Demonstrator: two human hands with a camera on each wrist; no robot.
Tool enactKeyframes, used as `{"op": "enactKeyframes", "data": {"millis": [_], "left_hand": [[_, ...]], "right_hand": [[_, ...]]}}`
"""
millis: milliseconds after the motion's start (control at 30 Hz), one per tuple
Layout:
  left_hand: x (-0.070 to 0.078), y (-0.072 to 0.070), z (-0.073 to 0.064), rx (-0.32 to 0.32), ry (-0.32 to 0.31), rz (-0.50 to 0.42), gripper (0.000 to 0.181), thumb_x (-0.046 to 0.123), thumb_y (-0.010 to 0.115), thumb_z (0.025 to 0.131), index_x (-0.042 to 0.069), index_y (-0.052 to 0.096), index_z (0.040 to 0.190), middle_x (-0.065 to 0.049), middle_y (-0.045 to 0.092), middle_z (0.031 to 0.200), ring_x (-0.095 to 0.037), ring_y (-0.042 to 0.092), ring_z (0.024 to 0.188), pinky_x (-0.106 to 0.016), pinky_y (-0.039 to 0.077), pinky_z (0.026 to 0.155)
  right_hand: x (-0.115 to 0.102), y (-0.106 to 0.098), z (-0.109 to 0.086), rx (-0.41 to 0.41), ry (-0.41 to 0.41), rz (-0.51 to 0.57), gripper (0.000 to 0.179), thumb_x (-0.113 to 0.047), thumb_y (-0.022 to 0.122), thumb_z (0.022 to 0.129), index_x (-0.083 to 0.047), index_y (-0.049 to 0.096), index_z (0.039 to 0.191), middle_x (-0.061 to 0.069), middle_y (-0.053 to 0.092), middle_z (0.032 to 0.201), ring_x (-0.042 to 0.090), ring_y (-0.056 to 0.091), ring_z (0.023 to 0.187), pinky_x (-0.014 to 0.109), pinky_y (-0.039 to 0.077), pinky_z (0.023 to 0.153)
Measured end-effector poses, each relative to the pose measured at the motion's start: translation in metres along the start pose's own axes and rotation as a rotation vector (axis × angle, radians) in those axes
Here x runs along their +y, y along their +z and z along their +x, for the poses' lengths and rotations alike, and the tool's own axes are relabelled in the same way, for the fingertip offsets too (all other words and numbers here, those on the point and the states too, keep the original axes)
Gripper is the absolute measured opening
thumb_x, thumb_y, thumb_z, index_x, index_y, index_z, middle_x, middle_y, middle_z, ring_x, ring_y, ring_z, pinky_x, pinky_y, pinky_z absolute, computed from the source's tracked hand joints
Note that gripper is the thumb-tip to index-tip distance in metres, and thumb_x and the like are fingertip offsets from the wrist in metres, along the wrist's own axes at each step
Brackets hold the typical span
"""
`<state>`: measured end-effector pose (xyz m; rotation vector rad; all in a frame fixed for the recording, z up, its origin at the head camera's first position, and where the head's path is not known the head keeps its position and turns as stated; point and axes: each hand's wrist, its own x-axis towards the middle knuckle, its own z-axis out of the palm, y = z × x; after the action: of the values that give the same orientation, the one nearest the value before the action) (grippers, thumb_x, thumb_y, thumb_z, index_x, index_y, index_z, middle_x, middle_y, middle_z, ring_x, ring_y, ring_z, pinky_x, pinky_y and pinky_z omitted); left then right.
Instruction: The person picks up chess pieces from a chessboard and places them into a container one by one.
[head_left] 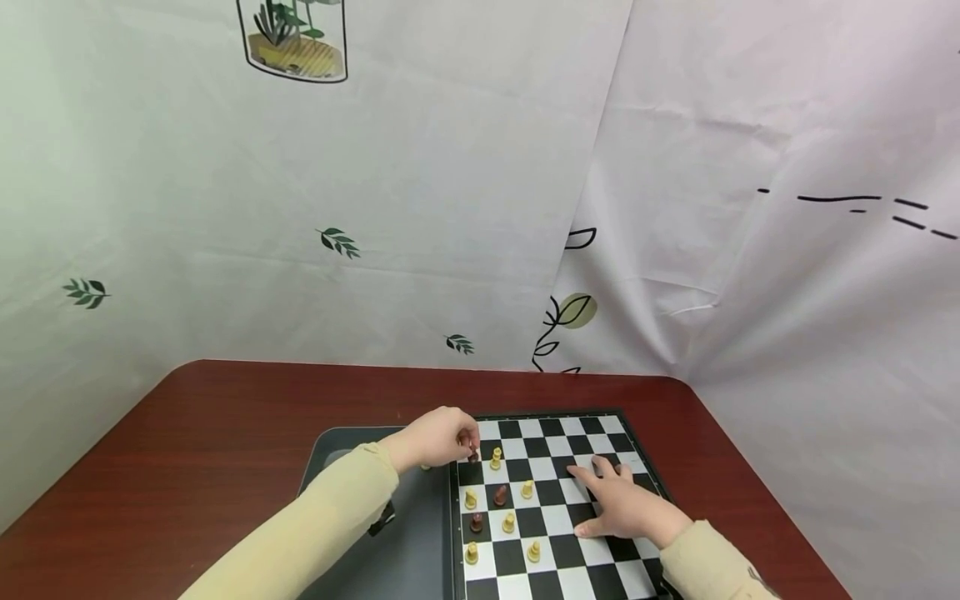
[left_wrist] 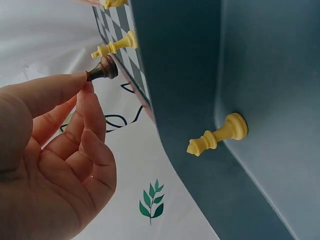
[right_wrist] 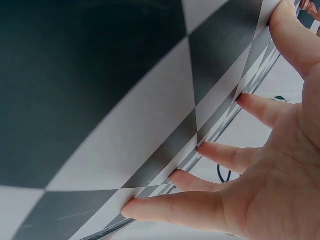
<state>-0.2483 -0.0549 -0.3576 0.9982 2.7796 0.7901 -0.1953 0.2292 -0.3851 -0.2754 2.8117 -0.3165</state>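
While a chessboard point(head_left: 553, 493) tops the red-brown table point(head_left: 240, 433), white fabric point(head_left: 450, 167) hangs behind.

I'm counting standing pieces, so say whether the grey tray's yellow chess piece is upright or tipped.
Upright: in the left wrist view, the yellow chess piece stands on its base on the grey tray.

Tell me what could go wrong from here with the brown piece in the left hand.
The left-hand grip pinches only one end of the brown chess piece, so it might slip. Lowering it there could knock the nearest yellow chess piece. The right-hand grip rests its fingertips on the chessboard; a push there might shift it and jostle what stands on it.
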Motion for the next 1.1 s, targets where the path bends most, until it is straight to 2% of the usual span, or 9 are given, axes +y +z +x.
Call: {"op": "enactKeyframes", "data": {"millis": [400, 600, 1100], "left_hand": [[-0.003, -0.013, -0.013, 0.028, 0.000, -0.014, 0.013, 0.002, 0.062, 0.085, 0.013, 0.064, 0.079, 0.006, 0.054, 0.068, -0.008, 0.047, 0.062, -0.026, 0.041, 0.059], [-0.005, -0.018, -0.023, 0.035, -0.016, -0.018, 0.013, -0.001, 0.062, 0.084, 0.011, 0.064, 0.079, 0.005, 0.054, 0.068, -0.009, 0.048, 0.062, -0.026, 0.041, 0.057], [-0.020, -0.019, -0.045, 0.038, -0.023, 0.002, 0.014, -0.003, 0.061, 0.084, 0.010, 0.063, 0.078, 0.007, 0.055, 0.068, -0.006, 0.047, 0.060, -0.026, 0.041, 0.057]], "right_hand": [[0.000, 0.000, -0.001, -0.003, -0.012, 0.013, 0.084, -0.039, 0.081, 0.066, -0.008, 0.046, 0.136, 0.027, 0.033, 0.141, 0.053, 0.032, 0.122, 0.066, 0.037, 0.089], [0.000, 0.000, -0.001, -0.008, -0.008, 0.018, 0.084, -0.038, 0.081, 0.067, -0.008, 0.046, 0.137, 0.027, 0.033, 0.141, 0.052, 0.032, 0.122, 0.065, 0.039, 0.089], [0.000, 0.001, -0.001, -0.012, -0.009, 0.008, 0.084, -0.040, 0.081, 0.067, -0.009, 0.046, 0.137, 0.027, 0.033, 0.141, 0.053, 0.032, 0.122, 0.066, 0.037, 0.089]]}}
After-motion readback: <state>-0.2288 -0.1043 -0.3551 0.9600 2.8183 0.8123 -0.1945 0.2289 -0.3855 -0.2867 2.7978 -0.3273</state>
